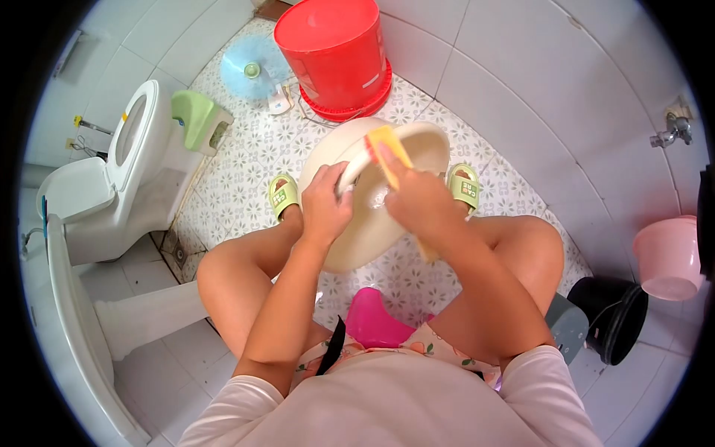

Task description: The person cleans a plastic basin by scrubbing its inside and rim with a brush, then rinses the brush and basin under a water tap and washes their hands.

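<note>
A cream plastic basin (344, 249) is tilted up between my knees, its opening turned toward the right. My left hand (326, 205) is closed around its raised rim. In my right hand (424, 203) is a yellow scrub brush (390, 147), gripped along its handle. Its head, with some red and white at the edge, lies against or very close to the basin's rim; actual contact is hard to make out. The handle's end sticks out below my right hand. Light glints from the inside of the basin.
A red bucket (335, 59) stands ahead, near a blue round item (252, 65) and green stool (197, 123). The toilet (141, 160) and white sink (74, 320) are left. Pink bucket (666, 261), black bucket (614, 320) and wall tap (674, 132) are right. Magenta plastic (372, 316) lies beneath me.
</note>
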Available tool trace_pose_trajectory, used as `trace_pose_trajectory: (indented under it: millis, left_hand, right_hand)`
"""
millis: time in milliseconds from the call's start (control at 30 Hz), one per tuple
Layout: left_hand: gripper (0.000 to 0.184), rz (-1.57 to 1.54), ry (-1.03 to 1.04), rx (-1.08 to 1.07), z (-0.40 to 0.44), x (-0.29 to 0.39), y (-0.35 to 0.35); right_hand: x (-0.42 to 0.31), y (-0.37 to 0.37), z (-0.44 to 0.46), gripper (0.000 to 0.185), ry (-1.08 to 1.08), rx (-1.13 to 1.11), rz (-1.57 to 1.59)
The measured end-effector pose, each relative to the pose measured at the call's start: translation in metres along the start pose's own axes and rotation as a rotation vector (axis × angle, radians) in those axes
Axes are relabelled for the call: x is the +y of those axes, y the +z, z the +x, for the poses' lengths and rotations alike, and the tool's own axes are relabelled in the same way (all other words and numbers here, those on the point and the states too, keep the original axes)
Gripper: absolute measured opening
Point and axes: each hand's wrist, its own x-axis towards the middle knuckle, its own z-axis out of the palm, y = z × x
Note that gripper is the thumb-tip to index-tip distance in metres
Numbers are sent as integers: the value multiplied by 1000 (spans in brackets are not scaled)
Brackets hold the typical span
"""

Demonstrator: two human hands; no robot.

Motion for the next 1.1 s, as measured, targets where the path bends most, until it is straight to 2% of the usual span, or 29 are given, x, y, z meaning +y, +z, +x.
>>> trace_pose_trajectory:
  millis: [67, 133, 200, 267, 333, 400, 467, 533, 667, 733, 767, 833, 967, 1033, 1100]
  left_hand:
    - [44, 122, -81, -69, 5, 9, -2]
    - [45, 84, -108, -68, 2, 6, 0]
    - [46, 47, -129, -59, 1, 8, -2]
    - [45, 70, -174, -64, 1, 12, -2]
    - [45, 87, -165, -52, 1, 8, -2]
    - [44, 106, -159, -48, -1, 3, -3]
    - [44, 118, -69, 13, -3, 1, -4]
    - [44, 134, -72, 7, -6, -1, -5]
    - [44, 127, -71, 59, -7, -1, -5]
    - [44, 128, -75, 56, -7, -3, -6]
    - [44, 128, -78, 50, -9, -4, -7]
    - [44, 142, -47, 44, -10, -4, -8]
    - [44, 157, -19, 39, -12, -5, -7]
    - [44, 157, -15, 47, -11, -6, -7]
    - [43, 164, -12, 50, -11, -7, -9]
  right_hand:
    - [-4, 7, -4, 69, -33, -15, 9]
    - [-2, 7, -1, 69, -68, -27, 17]
    - [8, -1, 13, 72, 73, 41, 84]
    - [6, 6, 12, 72, 46, 28, 50]
    - [1, 13, 4, 72, 22, 12, 13]
    - [-4, 18, -6, 71, -122, 27, 8]
    - [11, 16, 11, 72, -71, 76, 25]
    - [24, 4, 24, 72, 5, 129, 98]
    - [11, 15, 15, 70, -78, 123, 73]
    - [-11, 13, -2, 70, -129, -109, -59]
    - [-8, 12, 2, 70, -127, -114, -53]
    - [3, 1, 16, 69, 5, 3, -51]
    - [12, 2, 25, 70, 114, 59, 24]
    - [-9, 7, 6, 73, -70, -46, -77]
    - [-13, 8, 1, 73, -126, -87, -66]
